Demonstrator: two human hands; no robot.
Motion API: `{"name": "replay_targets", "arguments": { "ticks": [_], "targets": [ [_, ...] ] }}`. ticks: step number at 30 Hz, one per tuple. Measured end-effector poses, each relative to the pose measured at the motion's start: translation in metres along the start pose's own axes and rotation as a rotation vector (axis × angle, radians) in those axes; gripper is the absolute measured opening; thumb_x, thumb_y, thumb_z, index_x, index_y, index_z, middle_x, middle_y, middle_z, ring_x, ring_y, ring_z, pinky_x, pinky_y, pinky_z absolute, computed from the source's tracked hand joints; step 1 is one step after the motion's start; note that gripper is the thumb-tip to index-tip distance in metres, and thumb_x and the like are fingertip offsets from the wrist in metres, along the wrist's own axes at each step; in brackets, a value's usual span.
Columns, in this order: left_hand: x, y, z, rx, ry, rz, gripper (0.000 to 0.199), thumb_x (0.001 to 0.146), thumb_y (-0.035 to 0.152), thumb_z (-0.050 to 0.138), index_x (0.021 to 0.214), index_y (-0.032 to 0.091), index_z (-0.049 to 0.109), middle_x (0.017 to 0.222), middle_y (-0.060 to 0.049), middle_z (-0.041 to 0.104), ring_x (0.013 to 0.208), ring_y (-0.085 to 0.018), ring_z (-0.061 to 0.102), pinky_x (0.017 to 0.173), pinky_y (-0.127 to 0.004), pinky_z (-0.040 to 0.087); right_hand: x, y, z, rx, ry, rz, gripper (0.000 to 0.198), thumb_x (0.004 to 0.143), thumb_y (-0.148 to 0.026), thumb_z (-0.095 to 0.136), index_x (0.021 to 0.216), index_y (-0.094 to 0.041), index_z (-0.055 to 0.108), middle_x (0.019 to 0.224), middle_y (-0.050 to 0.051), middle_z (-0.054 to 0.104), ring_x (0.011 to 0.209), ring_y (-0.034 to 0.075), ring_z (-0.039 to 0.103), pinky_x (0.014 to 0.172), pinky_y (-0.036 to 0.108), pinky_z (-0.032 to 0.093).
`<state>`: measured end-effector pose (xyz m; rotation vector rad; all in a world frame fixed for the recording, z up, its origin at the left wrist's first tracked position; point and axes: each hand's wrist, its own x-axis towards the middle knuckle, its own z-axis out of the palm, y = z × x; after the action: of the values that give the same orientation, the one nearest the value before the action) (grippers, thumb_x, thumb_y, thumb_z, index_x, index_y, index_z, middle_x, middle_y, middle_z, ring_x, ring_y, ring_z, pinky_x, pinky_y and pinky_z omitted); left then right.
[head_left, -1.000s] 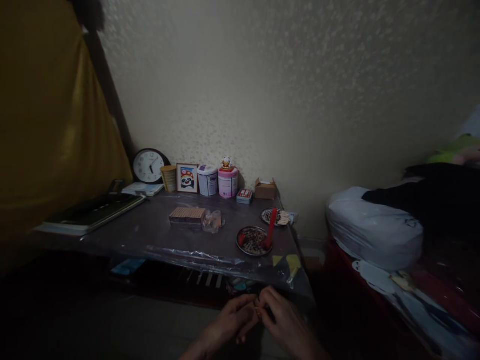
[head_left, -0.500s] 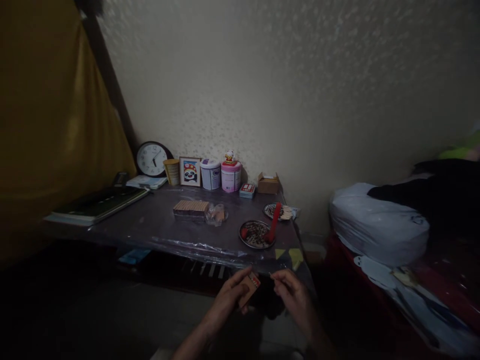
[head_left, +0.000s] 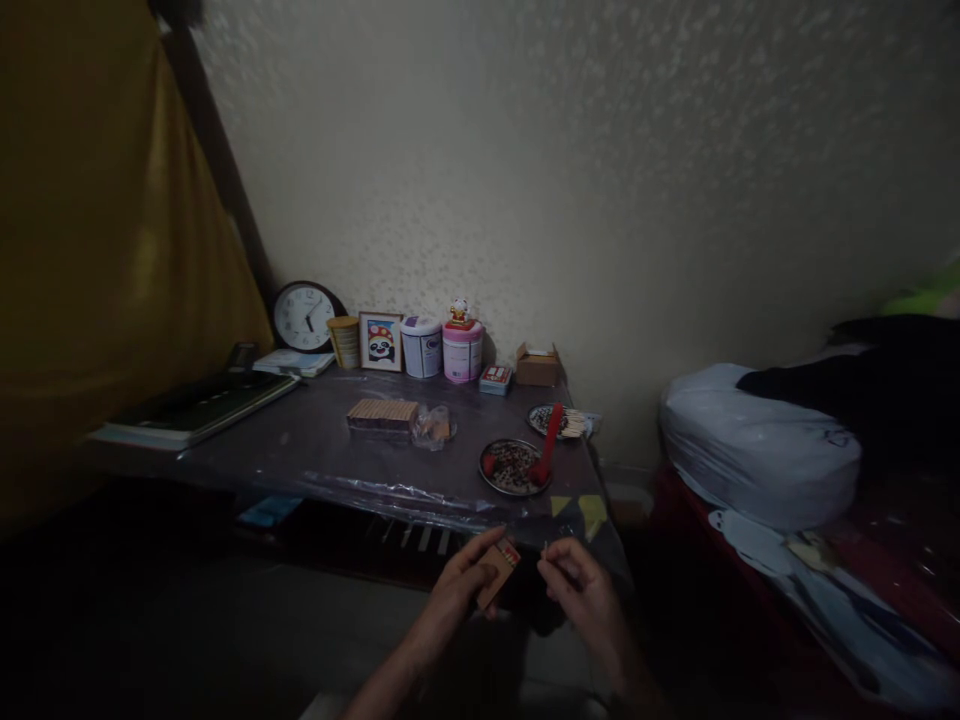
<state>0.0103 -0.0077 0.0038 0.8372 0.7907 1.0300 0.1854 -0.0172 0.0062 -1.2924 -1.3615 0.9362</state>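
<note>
Head view: one matchbox [head_left: 498, 571] in left hand [head_left: 459, 587] fingers, right hand [head_left: 583, 590] fingers pinched, contents unclear.

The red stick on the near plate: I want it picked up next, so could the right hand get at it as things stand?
Probably yes. The red stick leans over the plate near the table's front edge, nothing covering it. The right hand pinches something small, though.

I see a dark desk [head_left: 315, 445] under clear plastic across the middle left of the frame. Along its back edge stand a clock [head_left: 303, 316], a framed picture [head_left: 379, 342], two tins [head_left: 421, 348] and a cardboard box [head_left: 537, 367]; nearer lie books [head_left: 196, 405], a flat box [head_left: 382, 414] and two dishes [head_left: 514, 467].
</note>
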Motion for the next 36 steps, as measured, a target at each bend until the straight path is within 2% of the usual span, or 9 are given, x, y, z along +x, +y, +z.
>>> {"name": "replay_targets", "arguments": {
  "ticks": [5, 7, 11, 15, 18, 24, 30, 36],
  "targets": [
    [0.001, -0.003, -0.001, 0.005, 0.013, 0.003, 0.06, 0.063, 0.021, 0.058, 0.121, 0.011, 0.051, 0.114, -0.012, 0.062, 0.061, -0.012, 0.056, 0.045, -0.021, 0.039, -0.003, 0.0, 0.005, -0.045, -0.006, -0.067, 0.02, 0.074, -0.038, 0.061, 0.07, -0.02, 0.053, 0.067, -0.001, 0.057, 0.064, 0.016, 0.057, 0.06, 0.025, 0.046],
    [0.001, -0.003, -0.001, 0.013, 0.01, 0.007, 0.059, 0.063, 0.021, 0.057, 0.121, 0.011, 0.051, 0.114, -0.013, 0.062, 0.064, -0.013, 0.057, 0.046, -0.022, 0.039, -0.008, -0.004, 0.008, -0.134, -0.021, -0.138, 0.013, 0.077, -0.032, 0.058, 0.073, -0.02, 0.054, 0.07, 0.0, 0.059, 0.068, 0.016, 0.059, 0.063, 0.026, 0.047],
    [0.001, -0.003, -0.001, 0.009, 0.015, 0.006, 0.058, 0.062, 0.021, 0.057, 0.12, 0.011, 0.052, 0.103, -0.011, 0.066, 0.066, -0.015, 0.058, 0.048, -0.023, 0.039, -0.018, -0.011, 0.015, -0.336, -0.074, -0.331, 0.006, 0.082, -0.02, 0.052, 0.076, -0.022, 0.053, 0.074, 0.0, 0.059, 0.069, 0.014, 0.058, 0.064, 0.023, 0.045],
    [0.005, -0.009, -0.005, -0.023, -0.004, 0.025, 0.053, 0.061, 0.016, 0.056, 0.114, 0.013, 0.056, 0.098, -0.008, 0.067, 0.08, -0.019, 0.06, 0.067, -0.027, 0.044, -0.026, -0.007, 0.024, -0.4, -0.137, -0.431, 0.01, 0.084, -0.015, 0.048, 0.077, -0.022, 0.05, 0.076, -0.001, 0.057, 0.069, 0.012, 0.057, 0.064, 0.023, 0.043],
    [0.007, -0.012, -0.008, -0.008, -0.003, 0.037, 0.051, 0.062, 0.015, 0.054, 0.112, 0.016, 0.058, 0.096, -0.006, 0.068, 0.087, -0.02, 0.059, 0.078, -0.03, 0.041, -0.027, -0.004, 0.028, -0.444, -0.155, -0.477, 0.011, 0.084, -0.014, 0.047, 0.078, -0.022, 0.049, 0.075, -0.001, 0.056, 0.067, 0.012, 0.056, 0.061, 0.022, 0.042],
    [0.002, -0.004, -0.001, 0.049, 0.025, -0.004, 0.053, 0.059, 0.015, 0.053, 0.112, 0.015, 0.057, 0.085, -0.003, 0.065, 0.075, -0.017, 0.055, 0.069, -0.027, 0.039, -0.029, -0.005, 0.035, -0.482, -0.152, -0.558, 0.013, 0.083, -0.011, 0.048, 0.079, -0.023, 0.048, 0.077, 0.0, 0.058, 0.07, 0.013, 0.058, 0.061, 0.021, 0.044],
    [0.004, 0.0, 0.002, 0.072, 0.045, -0.009, 0.054, 0.056, 0.015, 0.052, 0.109, 0.015, 0.058, 0.081, -0.001, 0.063, 0.072, -0.015, 0.052, 0.068, -0.026, 0.037, -0.031, -0.006, 0.038, -0.476, -0.144, -0.624, 0.016, 0.08, -0.007, 0.049, 0.08, -0.023, 0.048, 0.076, -0.001, 0.06, 0.067, 0.012, 0.059, 0.06, 0.02, 0.044],
    [0.0, 0.0, 0.003, 0.089, 0.045, 0.014, 0.051, 0.059, 0.018, 0.051, 0.109, 0.016, 0.057, 0.087, -0.002, 0.064, 0.081, -0.018, 0.053, 0.073, -0.028, 0.037, -0.032, -0.007, 0.039, -0.553, -0.157, -0.67, 0.018, 0.075, -0.006, 0.051, 0.079, -0.023, 0.048, 0.073, -0.001, 0.06, 0.067, 0.013, 0.061, 0.06, 0.02, 0.046]
  ]
}}
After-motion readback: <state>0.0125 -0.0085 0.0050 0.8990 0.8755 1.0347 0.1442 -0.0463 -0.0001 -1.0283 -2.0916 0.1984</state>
